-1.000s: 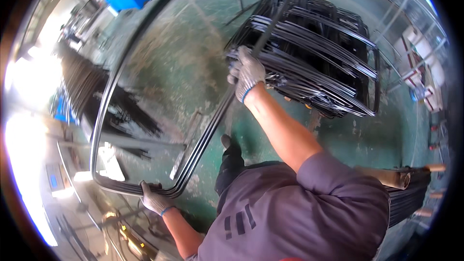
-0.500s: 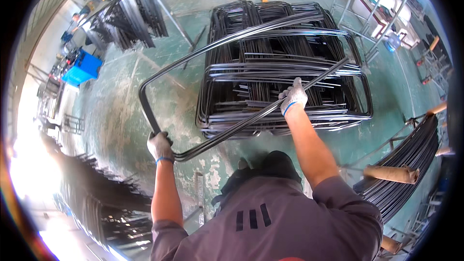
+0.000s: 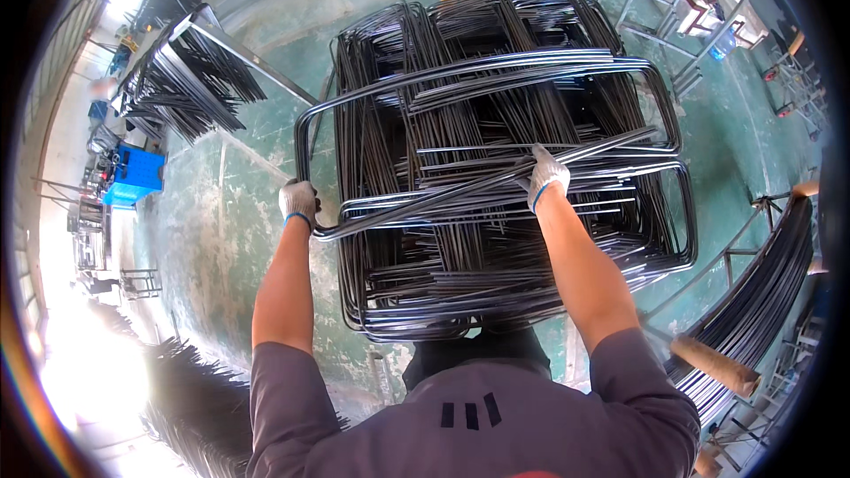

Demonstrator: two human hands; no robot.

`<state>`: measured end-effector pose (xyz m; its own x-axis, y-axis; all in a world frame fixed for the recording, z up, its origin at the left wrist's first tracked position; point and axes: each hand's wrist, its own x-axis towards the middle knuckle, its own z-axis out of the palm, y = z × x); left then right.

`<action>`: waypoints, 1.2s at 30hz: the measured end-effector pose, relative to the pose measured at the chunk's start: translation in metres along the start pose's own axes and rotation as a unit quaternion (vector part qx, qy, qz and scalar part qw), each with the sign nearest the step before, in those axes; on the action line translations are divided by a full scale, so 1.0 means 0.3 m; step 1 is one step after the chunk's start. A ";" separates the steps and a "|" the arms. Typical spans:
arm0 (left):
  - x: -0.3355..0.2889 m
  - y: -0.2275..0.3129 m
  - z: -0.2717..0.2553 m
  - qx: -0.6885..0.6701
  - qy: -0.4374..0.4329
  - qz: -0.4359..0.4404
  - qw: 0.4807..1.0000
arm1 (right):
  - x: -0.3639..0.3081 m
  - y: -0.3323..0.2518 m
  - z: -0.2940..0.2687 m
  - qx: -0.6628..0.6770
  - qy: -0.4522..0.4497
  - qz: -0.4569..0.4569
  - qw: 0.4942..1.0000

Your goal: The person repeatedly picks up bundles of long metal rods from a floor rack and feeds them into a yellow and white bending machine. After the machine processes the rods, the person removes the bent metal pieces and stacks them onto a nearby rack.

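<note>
Both arms were up and out over the work; the left hand (image 3: 299, 202), in a white glove, was closed around the near left corner of a bent rod frame (image 3: 482, 93), a large rounded rectangle of dark steel; the right hand (image 3: 546, 175), gloved the same, gripped that frame's near bar farther along, fingers wrapped tight. The frame lay tilted across the top of a tall stack of like frames (image 3: 496, 257), touching it on the far side, its left end jutting out past the stack's edge over the floor; the stack itself sat criss-crossed, layer on layer, straight ahead of the person. Underneath it all was a green concrete floor (image 3: 226, 239), scuffed and patchy with pale wear. To the left stood a metal rack (image 3: 190, 71) loaded with more dark bent rods; beyond that, a blue bin (image 3: 133, 175) near the wall, where daylight burned white. On the right, a bundle of long straight rods (image 3: 753, 301) ran along a stand, with a wooden handle (image 3: 715, 366) lying across its near end; grey metal framework (image 3: 673, 0) stood at the far right.
</note>
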<state>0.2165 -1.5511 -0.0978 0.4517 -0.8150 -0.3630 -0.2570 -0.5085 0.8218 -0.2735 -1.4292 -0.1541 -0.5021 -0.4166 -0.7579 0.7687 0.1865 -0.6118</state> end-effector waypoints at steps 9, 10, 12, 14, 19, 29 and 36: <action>0.409 -0.025 0.318 0.093 -0.036 0.032 0.994 | 0.222 0.025 0.179 -0.043 0.081 0.059 0.994; 0.442 -0.053 0.339 0.105 -0.030 0.039 0.993 | 0.235 0.025 0.189 -0.054 0.086 0.095 0.990; 0.511 -0.109 0.373 0.156 -0.012 0.085 0.984 | 0.325 0.095 0.179 -0.043 0.072 0.118 0.989; 0.616 -0.289 0.291 0.231 0.033 0.146 0.961 | 0.281 0.116 0.222 -0.059 0.060 0.162 0.983; 0.465 -0.249 0.418 0.260 0.083 0.162 0.948 | 0.572 0.246 0.151 -0.049 0.098 0.201 0.974; -0.121 -0.166 0.432 0.012 -0.145 0.239 0.960 | 0.002 0.130 0.013 -0.174 -0.063 0.086 0.979; -0.604 -0.344 0.388 0.053 -0.329 0.312 0.890 | -0.655 0.345 -0.925 -0.219 0.064 -0.024 0.973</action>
<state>0.0618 -1.3832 -0.1680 -0.3968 -0.9161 -0.0571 -0.3762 0.1056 0.9205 -0.2051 -1.0812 -0.1315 -0.5999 -0.3249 -0.7312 0.5154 0.5421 -0.6637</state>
